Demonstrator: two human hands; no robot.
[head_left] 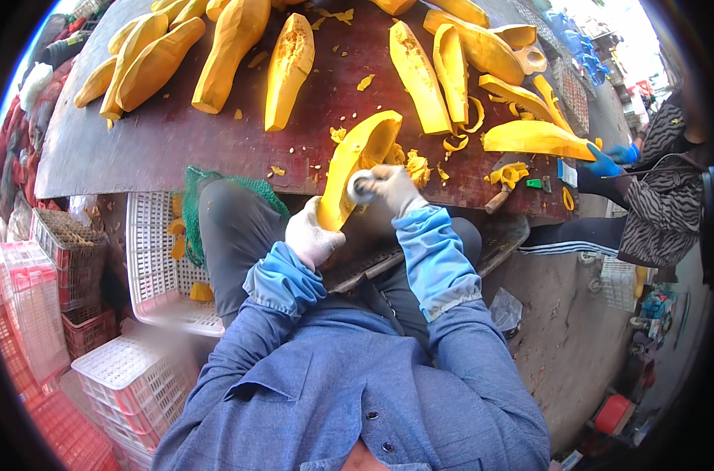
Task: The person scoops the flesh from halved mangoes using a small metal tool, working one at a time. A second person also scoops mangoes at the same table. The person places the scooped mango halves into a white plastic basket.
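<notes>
My left hand (313, 235), in a white work glove, grips the lower end of a peeled, halved squash (351, 156). The half is tilted upright at the table's edge, its hollow turned to the right. In my right hand (397, 187), also gloved, is a round metal scraper (360, 186), held against the hollow's lower part; its exact form is blurred. Stringy orange pulp (417, 168) lies just beyond that hand. Farther off, another squash half (290, 70) shows its seedy inside, and a cut half (419, 79) lies to the right.
Whole peeled squashes (159, 65) crowd the far left of the dark red table (227, 150). A wooden-handled knife (498, 199) and a green-handled peeler (535, 183) lie at the right edge. Beside my left leg stands a white plastic crate (156, 259). A co-worker's blue-gloved hand (603, 162) touches another squash (536, 139).
</notes>
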